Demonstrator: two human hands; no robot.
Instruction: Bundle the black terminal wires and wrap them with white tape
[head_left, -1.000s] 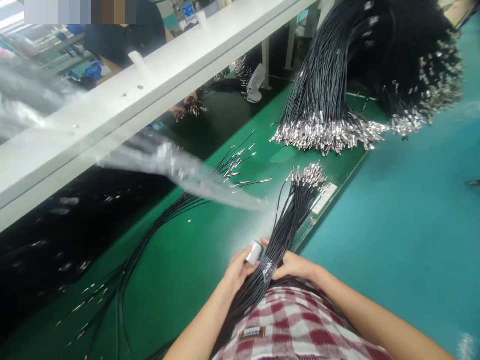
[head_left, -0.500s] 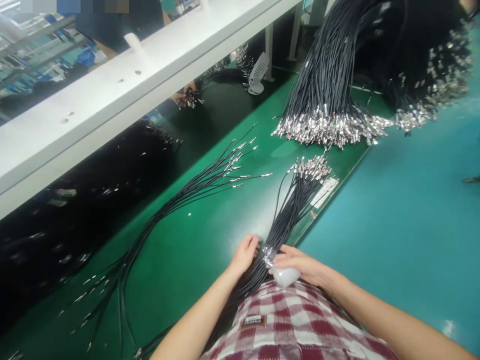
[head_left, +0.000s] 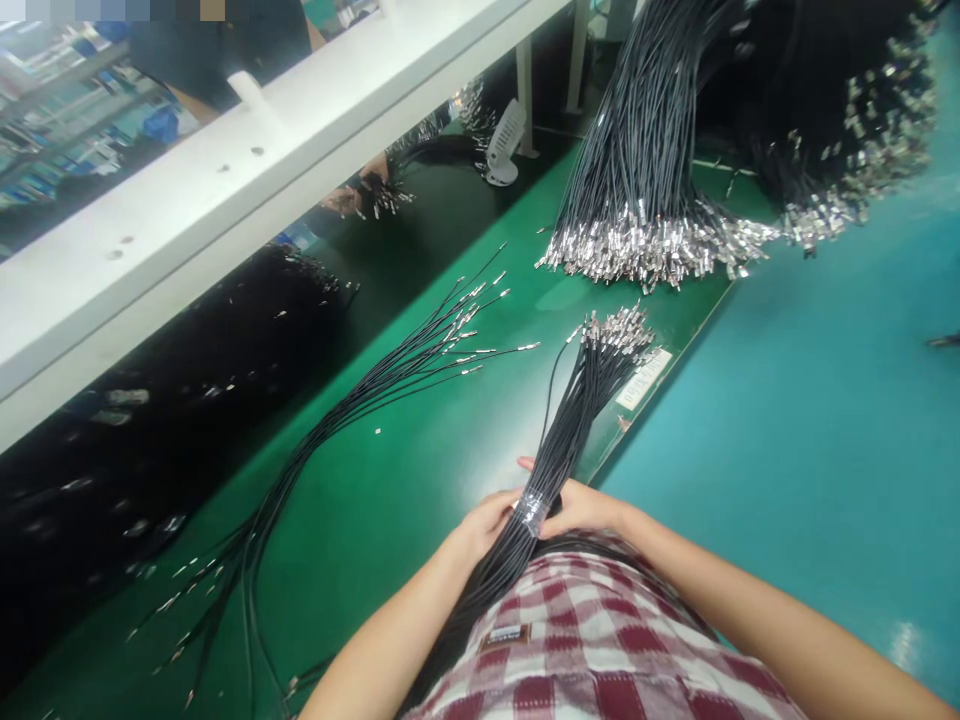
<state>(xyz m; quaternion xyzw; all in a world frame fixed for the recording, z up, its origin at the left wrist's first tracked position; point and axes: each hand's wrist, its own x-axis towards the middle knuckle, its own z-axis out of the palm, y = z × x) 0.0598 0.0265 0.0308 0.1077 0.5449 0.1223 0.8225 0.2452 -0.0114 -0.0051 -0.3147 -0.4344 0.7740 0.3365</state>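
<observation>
A bundle of black cables with silvery metal ends runs up and right from my lap over the green table. Clear tape is wound around its middle. My right hand is closed on the bundle at the tape, thumb on top and fingers reaching beneath, with fingertips showing beyond its left side. My left hand presses against the bundle's left side, fingers curled in behind it; what they hold is hidden. The tape roll is out of sight. One cable stands apart on the bundle's left.
A looser set of black cables lies on the green table to the left. Large cable bunches lie at the back right. A white shelf beam crosses the upper left. Another person's hands hold cable ends beyond it.
The tape roll, seen before in my right hand over the bundle, is now hidden. My right hand has moved in beneath the bundle, and my left hand has come against its left side.
</observation>
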